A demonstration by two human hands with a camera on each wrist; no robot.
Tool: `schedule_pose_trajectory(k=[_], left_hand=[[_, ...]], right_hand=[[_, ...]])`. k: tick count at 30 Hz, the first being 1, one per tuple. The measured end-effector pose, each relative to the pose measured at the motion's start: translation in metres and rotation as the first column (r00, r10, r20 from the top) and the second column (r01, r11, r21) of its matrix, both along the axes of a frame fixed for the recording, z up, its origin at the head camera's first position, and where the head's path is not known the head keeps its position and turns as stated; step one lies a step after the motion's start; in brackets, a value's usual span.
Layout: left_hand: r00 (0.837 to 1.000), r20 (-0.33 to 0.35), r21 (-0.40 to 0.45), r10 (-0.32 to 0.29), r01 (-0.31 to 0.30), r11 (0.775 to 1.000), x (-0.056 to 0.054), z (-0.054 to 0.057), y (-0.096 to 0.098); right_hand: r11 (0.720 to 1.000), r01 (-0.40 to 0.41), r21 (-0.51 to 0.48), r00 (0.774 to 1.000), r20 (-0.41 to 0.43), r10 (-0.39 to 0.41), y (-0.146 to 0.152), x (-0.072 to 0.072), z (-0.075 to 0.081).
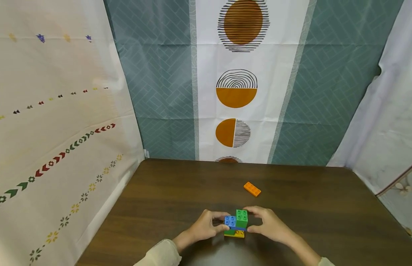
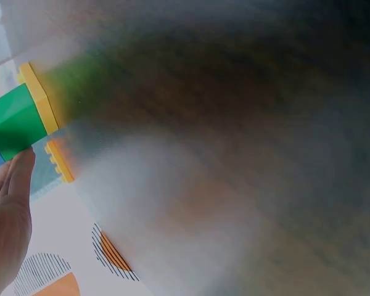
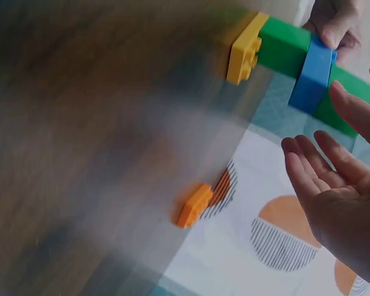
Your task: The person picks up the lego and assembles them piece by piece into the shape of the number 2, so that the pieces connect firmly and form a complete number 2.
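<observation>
A small stack of toy building bricks stands on the table between the hands. Its base is a flat yellow brick (image 1: 239,234), topped by a lower green brick (image 3: 285,46). Across that lies a blue brick (image 1: 230,221), overhanging to one side, with an upper green brick (image 1: 241,218) on its overhanging end. My left hand (image 1: 206,224) pinches the blue brick at its left side between thumb and fingers. On the other side, my right hand (image 1: 270,223) is beside the upper green brick, fingers extended and spread from the thumb; whether the thumb touches is unclear.
A flat orange brick (image 1: 252,189) lies farther back on the brown wooden table (image 1: 179,184). Patterned cloth (image 1: 166,92) hangs behind the table, and pale cloths (image 1: 59,122) hang along both sides.
</observation>
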State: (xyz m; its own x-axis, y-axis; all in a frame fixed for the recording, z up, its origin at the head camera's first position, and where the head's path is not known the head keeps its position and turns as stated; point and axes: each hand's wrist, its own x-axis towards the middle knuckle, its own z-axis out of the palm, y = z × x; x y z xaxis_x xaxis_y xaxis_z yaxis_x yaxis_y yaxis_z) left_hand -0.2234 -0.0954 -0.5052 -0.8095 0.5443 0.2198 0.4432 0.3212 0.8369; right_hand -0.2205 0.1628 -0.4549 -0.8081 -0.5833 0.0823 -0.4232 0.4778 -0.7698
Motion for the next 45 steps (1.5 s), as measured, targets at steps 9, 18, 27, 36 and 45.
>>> schedule_pose_trajectory(k=[9,18,27,36,45], left_hand=[[1.0,0.013,0.014,0.006,-0.006,1.0,0.002,0.001,0.001],[1.0,-0.005,0.023,0.008,-0.008,1.0,0.002,0.0,0.002],[1.0,-0.007,0.026,0.005,-0.005,1.0,0.003,0.001,0.002],[1.0,-0.016,0.033,0.002,-0.002,0.999,0.0,0.001,0.001],[1.0,-0.011,0.024,0.003,-0.003,1.0,0.0,-0.001,0.002]], right_hand=[[0.986,0.131,0.105,0.984,-0.134,-0.116,0.021,-0.02,0.006],[0.956,0.256,0.147,0.946,-0.241,-0.216,0.038,-0.057,0.014],[0.948,0.285,0.142,0.952,-0.16,-0.262,0.031,-0.084,-0.002],[0.915,0.307,0.263,0.951,-0.111,-0.287,0.024,-0.096,-0.02],[0.885,0.33,0.328,0.943,-0.085,-0.32,0.017,-0.105,-0.024]])
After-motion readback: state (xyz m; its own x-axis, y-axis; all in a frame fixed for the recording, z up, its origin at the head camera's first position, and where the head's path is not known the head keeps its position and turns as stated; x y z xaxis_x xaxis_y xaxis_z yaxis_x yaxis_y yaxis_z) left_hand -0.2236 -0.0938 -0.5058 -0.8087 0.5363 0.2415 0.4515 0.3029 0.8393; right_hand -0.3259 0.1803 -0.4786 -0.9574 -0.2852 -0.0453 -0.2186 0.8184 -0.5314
